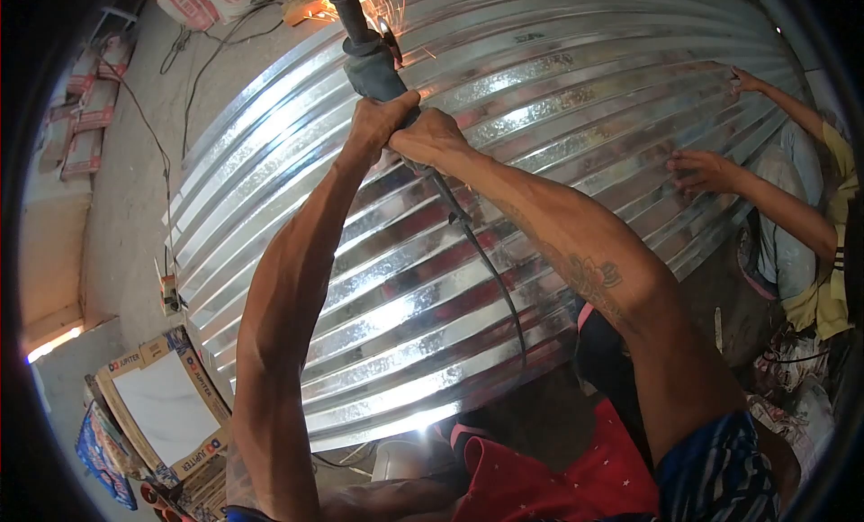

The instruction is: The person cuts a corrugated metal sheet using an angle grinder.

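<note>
Both of my hands are closed around the body of an angle grinder (pixel 372 70), its side handle pointing up toward the far edge. My left hand (pixel 380 124) grips it from the left. Just behind it and to the right, my right hand (pixel 434 137) wraps the rear of the tool, touching the left. Orange sparks spray near the disc, which is partly hidden by the tool. Beneath lies a large shiny corrugated metal sheet (pixel 432 292). A black power cord (pixel 481 252) trails from the grinder's back end across the ridges toward me.
At right, another person's hands (pixel 706 173) are at the sheet's far side. Stacked red-and-white sacks (pixel 90 117) stand at the left; more sacks (pixel 184 2) sit at the top. Cables run over the floor. A tile box (pixel 166 396) leans at lower left.
</note>
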Demonstrator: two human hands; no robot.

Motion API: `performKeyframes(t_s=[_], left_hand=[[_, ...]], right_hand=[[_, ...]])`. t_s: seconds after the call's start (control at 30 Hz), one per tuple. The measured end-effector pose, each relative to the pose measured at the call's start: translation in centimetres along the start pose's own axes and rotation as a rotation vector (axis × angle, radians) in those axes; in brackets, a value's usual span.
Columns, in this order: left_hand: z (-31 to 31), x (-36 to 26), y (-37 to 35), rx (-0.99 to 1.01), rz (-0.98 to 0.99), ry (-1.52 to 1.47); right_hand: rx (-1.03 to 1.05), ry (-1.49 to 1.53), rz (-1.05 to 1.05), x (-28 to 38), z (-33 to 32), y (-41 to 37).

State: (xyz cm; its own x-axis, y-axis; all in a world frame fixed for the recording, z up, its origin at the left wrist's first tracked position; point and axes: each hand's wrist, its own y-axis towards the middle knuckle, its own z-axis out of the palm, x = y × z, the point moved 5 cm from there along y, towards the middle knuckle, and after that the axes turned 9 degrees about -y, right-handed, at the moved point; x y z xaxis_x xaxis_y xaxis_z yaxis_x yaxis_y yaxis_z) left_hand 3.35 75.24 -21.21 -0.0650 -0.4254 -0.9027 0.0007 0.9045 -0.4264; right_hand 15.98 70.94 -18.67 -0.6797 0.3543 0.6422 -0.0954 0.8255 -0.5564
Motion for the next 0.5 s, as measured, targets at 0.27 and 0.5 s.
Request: performKeyframes(t_s=[0.27,0.5], left_hand=[[-0.2,0.5,0.6,-0.005,-0.031,-0.004],[-0.2,0.2,0.4,-0.041,-0.015,0.053]], right_hand=[[-0.007,0.002,0.044,0.0,0.5,0.7],[-0.019,0.060,0.022,-0.2,0.7,1.0]])
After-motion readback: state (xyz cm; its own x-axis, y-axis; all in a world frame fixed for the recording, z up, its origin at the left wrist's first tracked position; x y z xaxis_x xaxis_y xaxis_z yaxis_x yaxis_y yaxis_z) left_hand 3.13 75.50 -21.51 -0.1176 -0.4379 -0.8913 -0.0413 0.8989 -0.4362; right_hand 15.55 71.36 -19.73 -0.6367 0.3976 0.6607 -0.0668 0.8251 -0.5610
